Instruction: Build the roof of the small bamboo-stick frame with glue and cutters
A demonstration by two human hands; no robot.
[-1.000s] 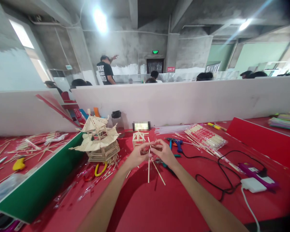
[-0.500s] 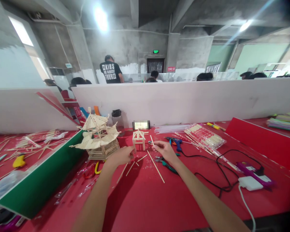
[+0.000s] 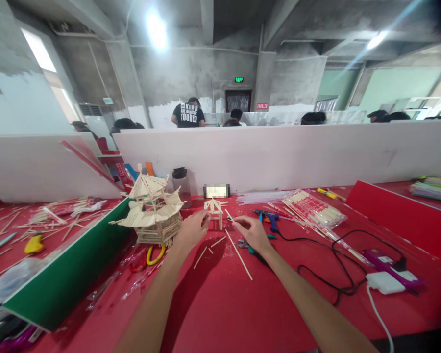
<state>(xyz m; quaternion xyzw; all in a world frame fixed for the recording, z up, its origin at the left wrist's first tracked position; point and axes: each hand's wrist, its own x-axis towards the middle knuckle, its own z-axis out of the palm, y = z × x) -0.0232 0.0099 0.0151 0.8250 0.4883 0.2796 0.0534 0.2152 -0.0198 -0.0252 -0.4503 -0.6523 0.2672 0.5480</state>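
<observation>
A small open frame of wooden sticks (image 3: 215, 205) with a peaked top stands upright mid-table. My left hand (image 3: 195, 228) is at its left side, fingers curled and covering its left legs; whether they grip anything is hidden. Between thumb and fingertips, my right hand (image 3: 253, 230) pinches a short wooden stick (image 3: 228, 214), tilted just right of the frame. Below the hands lie a long loose stick (image 3: 239, 256) and several short offcuts (image 3: 200, 258). A larger stick pavilion (image 3: 152, 211) with two tiers of roof stands left of my left hand.
Pliers (image 3: 244, 243) and a blue glue gun (image 3: 270, 219) with a black cord lie right of my right hand. Bundled sticks (image 3: 312, 210), a purple power strip (image 3: 389, 267), yellow-handled scissors (image 3: 156, 255) and a bottle (image 3: 181, 186) surround the work. A green board (image 3: 73, 264) stands at left.
My left hand has moved up and closer to the small frame, its fingers now over the left legs. My right hand still pinches the short stick, now tilted more. The background person has shifted right.
</observation>
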